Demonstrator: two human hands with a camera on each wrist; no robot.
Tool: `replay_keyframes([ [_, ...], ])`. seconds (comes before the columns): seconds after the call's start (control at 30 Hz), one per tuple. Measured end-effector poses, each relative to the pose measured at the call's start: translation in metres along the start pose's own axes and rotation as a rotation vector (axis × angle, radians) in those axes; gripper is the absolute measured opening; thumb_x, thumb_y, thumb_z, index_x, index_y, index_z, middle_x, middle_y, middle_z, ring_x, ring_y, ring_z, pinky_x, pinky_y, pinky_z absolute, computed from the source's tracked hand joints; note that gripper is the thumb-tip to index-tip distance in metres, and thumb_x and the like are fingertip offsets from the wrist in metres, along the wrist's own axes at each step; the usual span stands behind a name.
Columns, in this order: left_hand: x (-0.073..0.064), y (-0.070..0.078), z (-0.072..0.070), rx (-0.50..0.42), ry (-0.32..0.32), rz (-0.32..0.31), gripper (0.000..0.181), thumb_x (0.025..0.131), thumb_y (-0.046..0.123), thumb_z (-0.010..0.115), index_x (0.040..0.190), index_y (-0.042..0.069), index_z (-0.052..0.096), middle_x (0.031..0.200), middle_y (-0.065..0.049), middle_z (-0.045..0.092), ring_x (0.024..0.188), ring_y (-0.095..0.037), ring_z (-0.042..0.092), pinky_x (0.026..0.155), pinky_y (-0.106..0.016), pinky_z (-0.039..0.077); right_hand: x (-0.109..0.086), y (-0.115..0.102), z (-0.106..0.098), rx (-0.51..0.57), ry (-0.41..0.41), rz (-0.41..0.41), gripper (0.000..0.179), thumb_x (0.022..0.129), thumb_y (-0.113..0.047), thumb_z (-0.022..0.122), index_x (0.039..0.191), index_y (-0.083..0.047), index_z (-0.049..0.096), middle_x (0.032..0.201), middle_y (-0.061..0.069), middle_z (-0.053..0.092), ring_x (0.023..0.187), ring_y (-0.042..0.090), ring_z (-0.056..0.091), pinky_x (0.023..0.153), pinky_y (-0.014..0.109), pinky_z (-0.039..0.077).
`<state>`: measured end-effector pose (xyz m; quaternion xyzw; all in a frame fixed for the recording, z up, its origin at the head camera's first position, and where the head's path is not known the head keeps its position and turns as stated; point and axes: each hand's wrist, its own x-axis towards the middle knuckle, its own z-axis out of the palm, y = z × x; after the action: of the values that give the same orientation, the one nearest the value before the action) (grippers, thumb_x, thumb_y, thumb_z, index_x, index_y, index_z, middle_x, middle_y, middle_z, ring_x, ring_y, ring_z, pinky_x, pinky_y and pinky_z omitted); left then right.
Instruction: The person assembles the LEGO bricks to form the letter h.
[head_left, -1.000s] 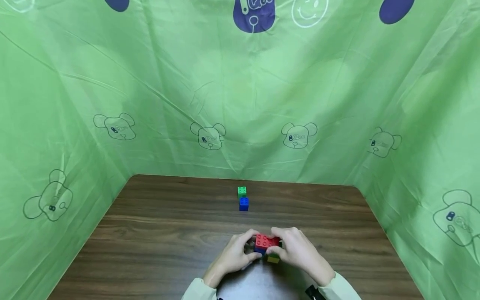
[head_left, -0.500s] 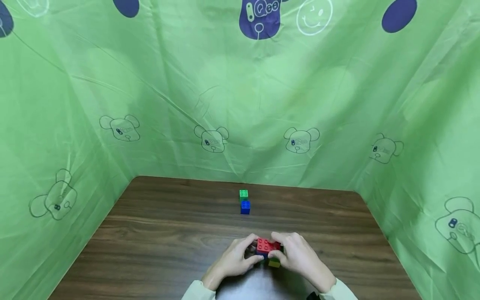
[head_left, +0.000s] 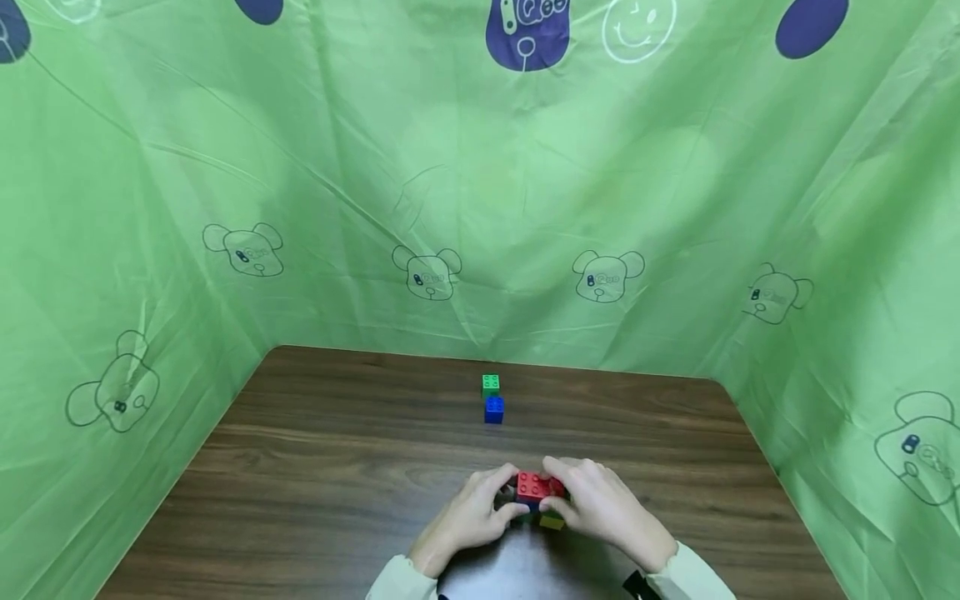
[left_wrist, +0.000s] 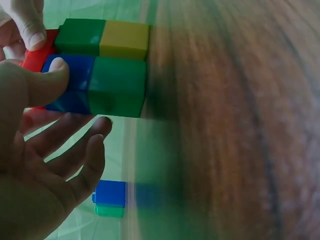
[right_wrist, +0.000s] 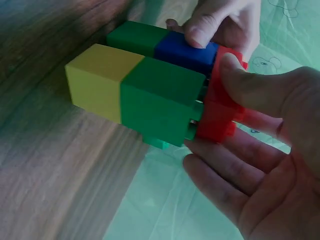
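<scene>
A long red brick lies across the tops of two short stacks. One stack is a blue brick on a green brick. The other has a green brick over a yellow brick. Between the red brick and this second stack, studs show in a narrow gap in the right wrist view. My left hand pinches the blue brick, thumb on its near side. With thumb and fingers, my right hand grips the red brick at its right end.
Farther back on the brown wooden table stand a small blue brick and a bright green brick just behind it. A green printed cloth surrounds the table at the back and sides.
The head view has shifted slightly. Both hands keep their hold on the bricks at nearly the same spot, and the two bricks at the back stay put.
</scene>
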<state>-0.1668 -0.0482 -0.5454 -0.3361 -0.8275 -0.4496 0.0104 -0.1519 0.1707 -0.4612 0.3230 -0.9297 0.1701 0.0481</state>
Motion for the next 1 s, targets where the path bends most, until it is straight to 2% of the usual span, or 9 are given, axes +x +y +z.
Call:
replay_keyframes([
  [0.1,0.0,0.0,0.002,0.03,0.007,-0.021,0.024,0.094,0.024,0.073,0.113,0.018,0.061,0.099,0.003,0.07,0.08,0.0,0.06,0.07,-0.017,0.051,-0.002,0.003,0.003,-0.034,0.03,-0.049,0.036,0.08,-0.028,0.085,0.085,-0.017,0.052,0.07,-0.014,0.05,0.057,-0.001,0.033,0.047,0.017,0.032],
  [0.2,0.0,0.0,0.003,0.074,0.03,-0.017,0.023,0.092,0.024,0.074,0.11,0.018,0.061,0.095,0.004,0.068,0.077,-0.002,0.06,0.067,-0.016,0.049,-0.003,0.004,0.007,-0.079,0.103,-0.09,0.037,0.079,-0.028,0.087,0.083,-0.016,0.052,0.068,-0.013,0.045,0.057,-0.001,0.033,0.047,0.017,0.032],
  [0.33,0.002,0.0,0.002,0.126,0.042,-0.011,0.022,0.092,0.026,0.074,0.107,0.019,0.059,0.092,0.006,0.067,0.077,-0.003,0.059,0.066,-0.015,0.047,-0.003,0.003,0.011,-0.08,0.165,-0.09,0.036,0.077,-0.024,0.088,0.082,-0.017,0.053,0.065,-0.014,0.045,0.055,-0.002,0.033,0.047,0.016,0.032],
  [0.57,0.0,0.0,0.002,0.13,-0.005,-0.03,0.02,0.094,0.03,0.072,0.105,0.021,0.057,0.09,0.007,0.066,0.076,-0.003,0.059,0.065,-0.014,0.045,-0.005,0.0,0.011,-0.05,0.111,-0.057,0.036,0.077,-0.024,0.088,0.081,-0.018,0.053,0.063,-0.016,0.047,0.054,-0.002,0.034,0.047,0.017,0.033],
  [0.7,0.001,0.002,0.002,0.119,-0.018,-0.037,0.027,0.094,0.027,0.072,0.116,0.02,0.057,0.097,0.006,0.068,0.08,-0.004,0.061,0.069,-0.016,0.048,-0.008,0.003,0.015,-0.044,0.155,-0.067,0.035,0.076,-0.024,0.089,0.084,-0.017,0.056,0.064,-0.015,0.053,0.054,-0.003,0.035,0.048,0.016,0.035],
  [0.83,0.003,0.005,0.001,0.12,-0.021,-0.032,0.041,0.094,0.022,0.072,0.13,0.02,0.054,0.109,0.002,0.072,0.089,-0.008,0.066,0.074,-0.019,0.051,-0.01,0.008,0.019,0.002,0.203,-0.084,0.032,0.076,-0.022,0.089,0.09,-0.014,0.06,0.071,-0.009,0.065,0.057,-0.005,0.043,0.05,0.013,0.04],
  [1.0,0.001,0.006,-0.002,0.155,-0.008,-0.023,0.039,0.093,0.021,0.073,0.128,0.021,0.057,0.11,0.002,0.072,0.094,-0.007,0.067,0.078,-0.022,0.053,-0.009,0.01,0.023,0.056,0.177,-0.076,0.03,0.08,-0.02,0.086,0.096,-0.013,0.061,0.082,-0.002,0.074,0.062,-0.003,0.054,0.053,0.013,0.046],
])
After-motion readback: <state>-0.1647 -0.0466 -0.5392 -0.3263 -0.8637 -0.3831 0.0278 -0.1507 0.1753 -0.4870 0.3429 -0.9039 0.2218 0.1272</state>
